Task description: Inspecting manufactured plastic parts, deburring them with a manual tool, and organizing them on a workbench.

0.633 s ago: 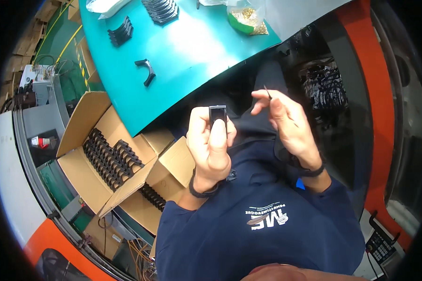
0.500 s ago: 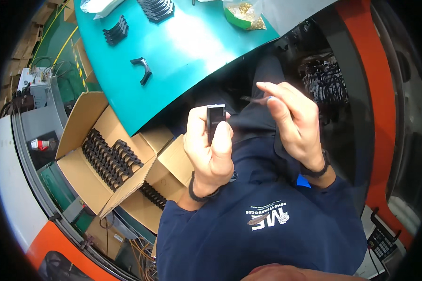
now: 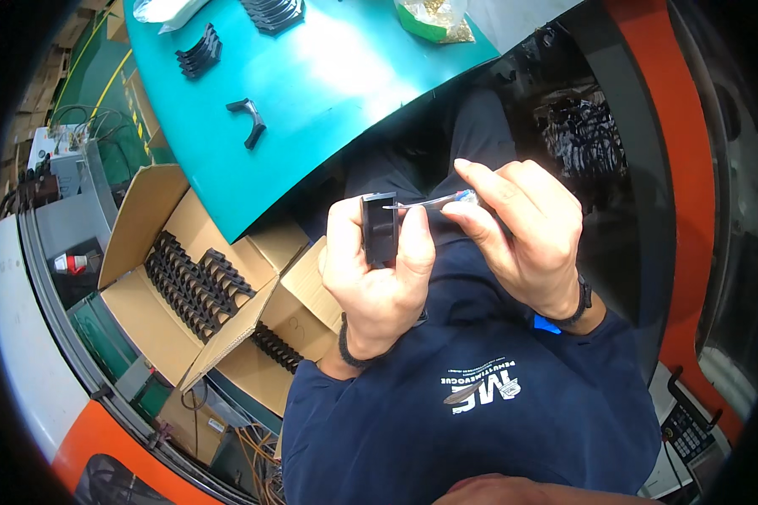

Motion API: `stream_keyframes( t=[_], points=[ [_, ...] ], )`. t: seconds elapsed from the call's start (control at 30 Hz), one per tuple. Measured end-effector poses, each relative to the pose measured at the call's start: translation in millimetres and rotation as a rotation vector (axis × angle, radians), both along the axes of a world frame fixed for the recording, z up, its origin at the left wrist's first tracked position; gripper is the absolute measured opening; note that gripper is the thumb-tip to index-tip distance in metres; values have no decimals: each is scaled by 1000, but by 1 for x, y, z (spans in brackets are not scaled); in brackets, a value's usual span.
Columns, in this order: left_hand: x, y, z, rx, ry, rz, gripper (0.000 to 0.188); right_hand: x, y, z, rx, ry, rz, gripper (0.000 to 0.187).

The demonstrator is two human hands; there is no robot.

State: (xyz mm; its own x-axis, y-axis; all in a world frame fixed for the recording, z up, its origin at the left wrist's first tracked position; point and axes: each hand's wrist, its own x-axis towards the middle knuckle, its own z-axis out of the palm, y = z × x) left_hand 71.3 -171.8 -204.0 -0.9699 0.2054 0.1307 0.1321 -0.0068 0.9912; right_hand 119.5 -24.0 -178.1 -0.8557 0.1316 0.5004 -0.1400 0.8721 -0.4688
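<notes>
My left hand (image 3: 366, 299) is closed around a black plastic part (image 3: 381, 236), its flat dark face turned up between thumb and fingers. In my right hand (image 3: 532, 231) a slim tool with a thin shiny blade (image 3: 429, 203) is pinched between thumb and fingers; something blue shows at its held end. The blade's tip overlaps the upper right edge of the black part, and seems to touch it. On the green table lies a single curved black part (image 3: 251, 124). Farther back are a small row of such parts (image 3: 199, 53) and a larger row (image 3: 274, 13).
Left of me stands an open cardboard box (image 3: 143, 332) with stacked rows of black curved parts (image 3: 198, 286). The green table's (image 3: 269, 177) near edge runs beyond my hands. A bag of small gold-coloured pieces (image 3: 436, 21) lies at the back. An orange-framed machine (image 3: 678, 168) is on the right.
My right hand has brought the blade leftward and slightly down onto the black part's upper edge. My left hand has shifted slightly, still holding the part.
</notes>
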Motion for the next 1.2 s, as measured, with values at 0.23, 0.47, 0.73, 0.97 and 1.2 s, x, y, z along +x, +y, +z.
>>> stream_keyframes(
  t=[0.23, 0.47, 0.73, 0.97, 1.2],
  points=[
    [0, 1, -4, 33, 20, 13, 20, 0, -2, 4, -63, -52, 1, 33],
    [0, 0, -4, -12, 48, 19, 20, -1, -2, 3, -52, -38, -5, 32],
    [1, 0, -7, -56, 25, 24, 20, 1, -2, 3, -47, -52, -16, 32],
    [-4, 4, -4, 55, -108, 21, 17, 2, 4, -5, -145, -28, -80, 28],
    [-36, 8, -38, 65, -81, 8, 22, 20, 16, -19, -231, -165, -245, 21]
  ],
)
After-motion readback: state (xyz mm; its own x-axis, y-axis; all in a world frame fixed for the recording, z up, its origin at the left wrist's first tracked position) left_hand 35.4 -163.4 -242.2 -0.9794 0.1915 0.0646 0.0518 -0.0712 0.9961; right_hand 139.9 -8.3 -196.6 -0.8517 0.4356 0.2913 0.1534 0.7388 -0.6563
